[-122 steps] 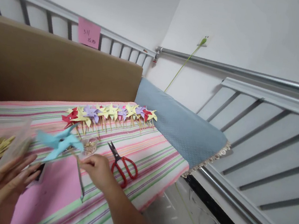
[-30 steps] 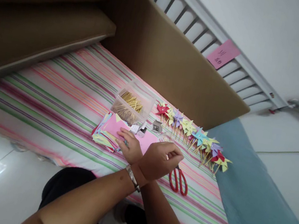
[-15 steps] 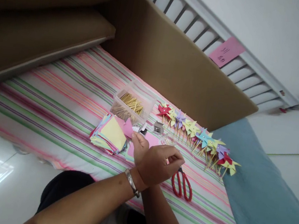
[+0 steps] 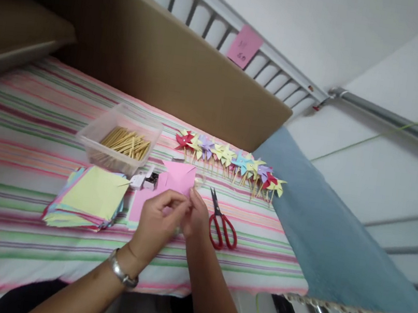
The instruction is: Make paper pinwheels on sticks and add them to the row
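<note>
A pink paper square with cut slits (image 4: 181, 173) stands up from my right hand (image 4: 199, 217), pinched near its lower right corner. Close against it, my left hand (image 4: 160, 220), with a silver bracelet on the wrist, has thumb and finger pressed together; what lies between them is too small to make out. More pink paper (image 4: 137, 207) lies flat beneath the left hand. To the right of my hands are red-handled scissors (image 4: 223, 226), blades slightly apart. Beyond them a small opened box of dark bits (image 4: 151, 180) sits by the paper.
A clear plastic box (image 4: 90, 134) holds many thin wooden sticks. In front of it lies a stack of coloured paper squares (image 4: 93, 191). A row of finished paper pinwheels (image 4: 228, 157) runs along the brown board (image 4: 173, 78). Striped cloth (image 4: 14, 169) covers the surface.
My crossed wrists have come apart, and both hands now meet at the pink paper. My left hand moved back leftward from near the scissors. The view has swung to the right.
</note>
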Demonstrator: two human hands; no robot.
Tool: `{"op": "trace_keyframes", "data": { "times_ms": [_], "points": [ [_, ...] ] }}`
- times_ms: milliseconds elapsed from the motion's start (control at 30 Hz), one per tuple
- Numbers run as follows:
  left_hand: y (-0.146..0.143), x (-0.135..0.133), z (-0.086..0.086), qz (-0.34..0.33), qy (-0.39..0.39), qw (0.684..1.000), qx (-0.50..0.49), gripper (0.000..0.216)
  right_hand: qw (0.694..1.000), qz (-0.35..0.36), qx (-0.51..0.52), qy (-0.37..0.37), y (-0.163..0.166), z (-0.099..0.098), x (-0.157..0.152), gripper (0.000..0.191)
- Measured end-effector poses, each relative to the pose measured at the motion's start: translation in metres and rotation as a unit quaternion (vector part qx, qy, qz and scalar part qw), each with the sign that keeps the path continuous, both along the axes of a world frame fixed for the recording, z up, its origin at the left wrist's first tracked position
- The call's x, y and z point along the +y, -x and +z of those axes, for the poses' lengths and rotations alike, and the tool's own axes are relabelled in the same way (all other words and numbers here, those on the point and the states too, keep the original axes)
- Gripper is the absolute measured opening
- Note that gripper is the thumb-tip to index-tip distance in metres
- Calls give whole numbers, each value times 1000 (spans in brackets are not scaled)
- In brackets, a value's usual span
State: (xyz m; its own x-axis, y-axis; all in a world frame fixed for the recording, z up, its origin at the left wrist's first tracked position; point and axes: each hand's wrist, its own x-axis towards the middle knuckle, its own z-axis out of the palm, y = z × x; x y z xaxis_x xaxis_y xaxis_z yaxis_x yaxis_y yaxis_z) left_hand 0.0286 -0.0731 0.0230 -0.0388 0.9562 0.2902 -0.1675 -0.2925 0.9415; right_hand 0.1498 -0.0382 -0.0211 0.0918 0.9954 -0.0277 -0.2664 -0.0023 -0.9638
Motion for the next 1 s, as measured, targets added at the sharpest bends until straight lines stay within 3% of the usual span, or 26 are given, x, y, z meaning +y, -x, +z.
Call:
{"op": "trace_keyframes", "data": {
  "times_ms": [100,200,333,467,633,767,867,1000],
  "points": [
    [2,15,-13,66,55,996,4,11,990,-50,126,43,-11,0,1,24],
    [4,32,-24,85,105,990,26,33,980,-54,182,65,-19,2,0,20],
    [1,42,-27,18,204,977,-61,51,971,-53,218,83,-31,9,0,15],
    [-4,42,-25,-73,299,935,-176,52,968,-47,234,75,-35,11,-2,14],
    [-3,45,-28,-57,293,937,-180,39,973,-17,213,84,-36,9,-6,18],
    [0,46,-32,-50,266,954,-133,37,985,4,125,116,-43,9,-7,28],
    [-1,44,-33,-76,249,961,-92,33,987,45,82,129,-45,7,-6,28],
    [-3,40,-32,-149,271,947,-89,32,987,67,73,123,-41,3,-4,23]
  ]
}}
